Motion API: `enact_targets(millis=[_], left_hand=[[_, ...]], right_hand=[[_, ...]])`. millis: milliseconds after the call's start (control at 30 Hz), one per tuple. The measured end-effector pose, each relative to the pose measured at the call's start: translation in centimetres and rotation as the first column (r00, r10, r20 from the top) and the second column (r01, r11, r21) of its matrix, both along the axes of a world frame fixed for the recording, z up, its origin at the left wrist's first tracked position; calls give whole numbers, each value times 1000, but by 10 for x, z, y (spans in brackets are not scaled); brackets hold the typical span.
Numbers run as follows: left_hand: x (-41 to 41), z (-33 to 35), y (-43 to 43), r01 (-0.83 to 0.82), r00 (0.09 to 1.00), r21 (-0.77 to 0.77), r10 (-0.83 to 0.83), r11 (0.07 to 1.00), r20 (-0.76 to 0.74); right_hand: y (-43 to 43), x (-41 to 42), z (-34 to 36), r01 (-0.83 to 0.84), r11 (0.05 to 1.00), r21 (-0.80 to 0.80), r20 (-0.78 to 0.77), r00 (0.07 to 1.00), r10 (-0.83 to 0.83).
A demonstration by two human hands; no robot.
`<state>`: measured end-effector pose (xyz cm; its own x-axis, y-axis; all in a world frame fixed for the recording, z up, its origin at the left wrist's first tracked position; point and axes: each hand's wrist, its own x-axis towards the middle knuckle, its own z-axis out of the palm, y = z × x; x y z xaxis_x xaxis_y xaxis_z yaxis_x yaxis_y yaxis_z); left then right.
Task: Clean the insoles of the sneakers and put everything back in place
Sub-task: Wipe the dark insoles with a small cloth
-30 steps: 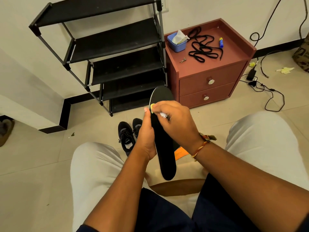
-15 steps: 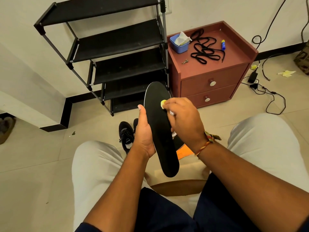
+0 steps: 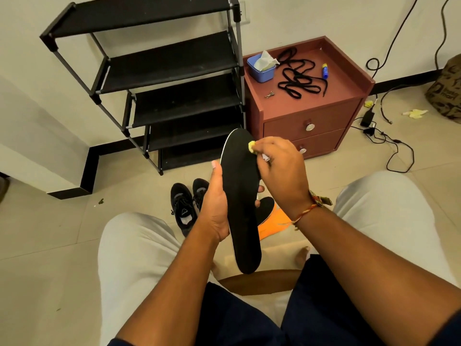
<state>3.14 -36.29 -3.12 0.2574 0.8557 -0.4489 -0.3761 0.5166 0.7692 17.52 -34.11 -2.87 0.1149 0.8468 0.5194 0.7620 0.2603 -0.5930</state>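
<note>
A long black insole (image 3: 240, 196) stands upright between my knees, its black face toward me. My left hand (image 3: 215, 208) grips it at the middle from the left edge, fingertips showing on its right side. My right hand (image 3: 282, 173) pinches a small yellowish-white wipe (image 3: 252, 146) against the insole's upper right edge. Two black sneakers (image 3: 185, 206) stand on the floor behind my left hand. A second insole (image 3: 265, 208), black on top with an orange underside, lies on the floor behind my right wrist.
An empty black shoe rack (image 3: 172, 96) stands against the wall. Right of it, a red-brown two-drawer cabinet (image 3: 311, 121) carries black laces (image 3: 299, 78), a blue tub of wipes (image 3: 262, 68) and a small tube (image 3: 324, 71). Cables and a charger (image 3: 374, 131) lie on the floor at right.
My right hand with the wipe has slid up and right along the insole, from its middle to its upper right edge. The insole's black face has turned more toward me.
</note>
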Motion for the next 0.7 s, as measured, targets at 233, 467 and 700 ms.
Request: enact_targets(millis=[233, 467, 700], left_hand=[[-1, -3, -1, -31, 999, -17, 31, 999, -8], [9, -3, -9, 98, 992, 23, -96, 995, -80], [7, -3, -8, 149, 978, 77, -136, 986, -160]], right_hand=[[-22, -33, 6, -266, 963, 47, 87, 961, 262], [5, -2, 9, 23, 998, 59, -109, 994, -17], [4, -4, 9, -70, 995, 75, -52, 996, 74]])
